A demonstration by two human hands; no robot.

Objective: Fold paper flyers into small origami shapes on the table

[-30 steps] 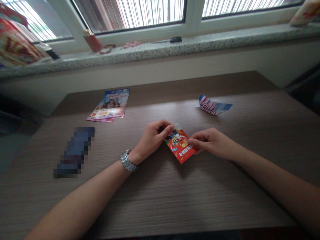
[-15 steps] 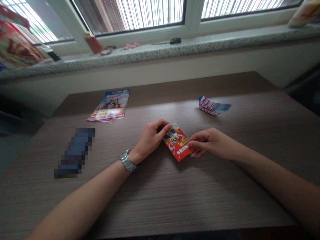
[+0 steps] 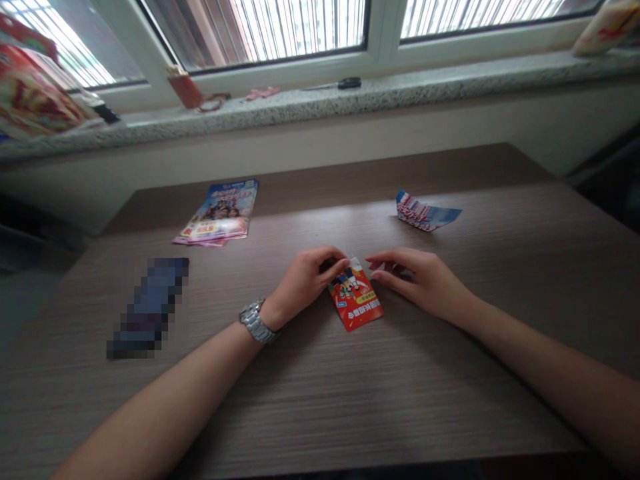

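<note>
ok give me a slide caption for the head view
Left hand holding a red card, right hand open beside it, a stack of flyers farther back on the left.

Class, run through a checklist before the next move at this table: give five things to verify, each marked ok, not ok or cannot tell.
1. Left hand holds the red printed leaflet: ok, thumb and fingers pinch its far left corner.
2. Right hand grips that leaflet too: not ok, its thumb and fingers are spread open beside the right edge.
3. Stack of printed leaflets clear of both hands: ok, it lies beyond the left hand.
4. Creased blue leaflet lies flat: not ok, its left part stands up.
5. Dark pixelated object identified: cannot tell, its details are masked.
</note>
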